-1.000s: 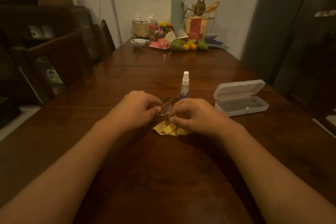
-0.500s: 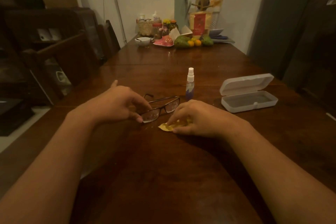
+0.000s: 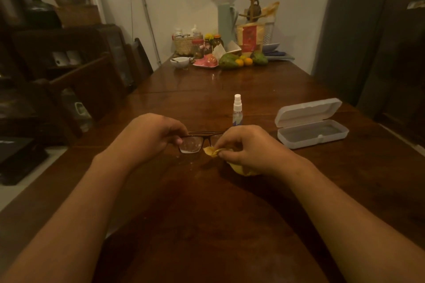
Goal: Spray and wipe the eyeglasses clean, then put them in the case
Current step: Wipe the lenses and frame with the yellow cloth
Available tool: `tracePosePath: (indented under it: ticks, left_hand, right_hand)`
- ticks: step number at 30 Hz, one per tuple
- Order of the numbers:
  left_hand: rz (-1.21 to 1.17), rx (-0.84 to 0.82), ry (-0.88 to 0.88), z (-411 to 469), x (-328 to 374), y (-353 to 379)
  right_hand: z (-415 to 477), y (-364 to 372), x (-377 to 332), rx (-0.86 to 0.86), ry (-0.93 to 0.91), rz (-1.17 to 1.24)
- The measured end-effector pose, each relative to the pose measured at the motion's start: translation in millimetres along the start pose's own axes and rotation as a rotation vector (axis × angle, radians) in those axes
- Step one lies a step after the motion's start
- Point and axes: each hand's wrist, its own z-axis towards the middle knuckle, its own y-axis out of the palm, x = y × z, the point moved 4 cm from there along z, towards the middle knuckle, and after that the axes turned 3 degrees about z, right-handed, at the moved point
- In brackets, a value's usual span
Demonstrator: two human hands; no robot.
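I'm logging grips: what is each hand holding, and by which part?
The left hand holds the eyeglasses at the frame's outer corner; the right hand pinches a bunched fold of the yellow cloth.

We note glossy dark wood on the table (image 3: 207,225), translucent matt plastic case (image 3: 309,122), soft yellow cloth (image 3: 212,151), smudged clear lenses (image 3: 190,145).

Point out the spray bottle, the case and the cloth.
spray bottle (image 3: 237,106), head view: white cap.
case (image 3: 308,111), head view: open lid.
cloth (image 3: 211,151), head view: bunched yellow tip.
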Motion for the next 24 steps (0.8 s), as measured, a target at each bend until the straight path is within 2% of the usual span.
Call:
tracePosePath:
  ticks: [5, 7, 14, 19, 24]
  left_hand:
    - [-0.037, 0.026, -0.075, 2, 1, -5]
    - [-0.009, -0.018, -0.102, 4, 1, -5]
    - [0.006, -0.088, -0.146, 5, -10, -3]
    - [0.014, -0.031, -0.140, -1, -14, -7]
    - [-0.028, -0.120, -0.337, 4, -13, -10]
  right_hand:
    - [-2, -9, 0, 0.131, -0.010, 0.111]
    - [-2, -11, -1, 0.158, -0.017, 0.131]
    - [-1, -9, -1, 0.138, -0.007, 0.122]
    - [1, -8, -3, 0.113, -0.007, 0.112]
    - [1, -7, -4, 0.106, -0.019, 0.084]
